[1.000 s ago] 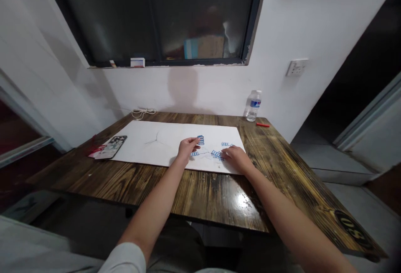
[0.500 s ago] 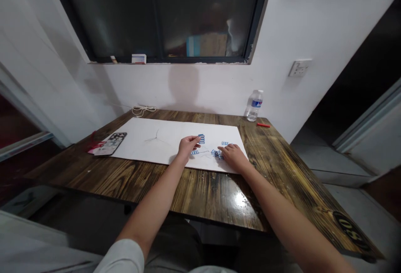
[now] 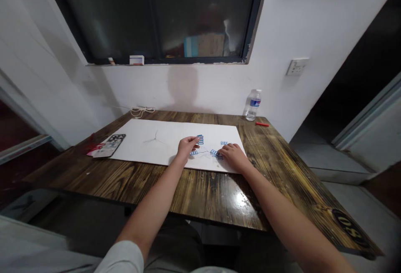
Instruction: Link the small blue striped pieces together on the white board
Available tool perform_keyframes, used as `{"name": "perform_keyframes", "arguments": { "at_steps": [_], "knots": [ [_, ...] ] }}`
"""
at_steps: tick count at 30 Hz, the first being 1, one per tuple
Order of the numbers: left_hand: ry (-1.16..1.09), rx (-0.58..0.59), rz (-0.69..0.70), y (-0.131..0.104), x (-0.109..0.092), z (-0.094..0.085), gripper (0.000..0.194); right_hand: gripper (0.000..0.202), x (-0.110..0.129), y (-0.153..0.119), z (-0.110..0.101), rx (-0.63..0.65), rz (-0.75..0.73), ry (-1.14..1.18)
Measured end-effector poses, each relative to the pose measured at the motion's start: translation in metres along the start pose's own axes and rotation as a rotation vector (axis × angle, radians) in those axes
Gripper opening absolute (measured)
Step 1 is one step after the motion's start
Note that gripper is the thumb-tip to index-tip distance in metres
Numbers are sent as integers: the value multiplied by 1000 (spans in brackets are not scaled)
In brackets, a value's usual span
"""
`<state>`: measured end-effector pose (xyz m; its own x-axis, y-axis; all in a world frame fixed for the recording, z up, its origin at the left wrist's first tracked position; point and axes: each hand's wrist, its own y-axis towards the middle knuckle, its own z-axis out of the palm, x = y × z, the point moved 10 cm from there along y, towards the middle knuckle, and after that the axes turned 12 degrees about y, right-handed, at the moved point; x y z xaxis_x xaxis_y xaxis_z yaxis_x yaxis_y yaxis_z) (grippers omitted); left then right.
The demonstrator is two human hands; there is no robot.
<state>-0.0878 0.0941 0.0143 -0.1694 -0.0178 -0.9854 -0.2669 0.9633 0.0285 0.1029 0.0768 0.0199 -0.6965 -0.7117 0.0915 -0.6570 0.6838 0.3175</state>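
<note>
A white board lies on the dark wooden table. My left hand is over its right half, fingers pinched at the edge of an upright blue-edged group of pieces; what they grip is too small to tell. More blue-edged pieces lie just beside that hand. My right hand rests palm down at the board's right end, its fingertips at a blue-edged cluster. Behind it lies another small blue group. Thin dark strands lie on the left half.
A patterned phone-like item with red strings is at the board's left end. Behind are a coiled white cable, a water bottle and a red stick. A wall stands behind the table.
The blue-edged cluster by my right fingertips has changed its arrangement slightly, and those fingers have shifted a little. My left hand stays nearly in place. The camera view has moved slightly.
</note>
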Motion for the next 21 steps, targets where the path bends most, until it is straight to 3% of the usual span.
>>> {"name": "perform_keyframes", "arguments": {
  "at_steps": [14, 21],
  "knots": [
    [24, 25, -6, 3, 4, 2, 40, 13, -23, -1, -11, -36, 108, 85],
    [44, 53, 1, 3, 6, 7, 42, 23, -15, -7, -35, -222, 120, 256]
  ]
}}
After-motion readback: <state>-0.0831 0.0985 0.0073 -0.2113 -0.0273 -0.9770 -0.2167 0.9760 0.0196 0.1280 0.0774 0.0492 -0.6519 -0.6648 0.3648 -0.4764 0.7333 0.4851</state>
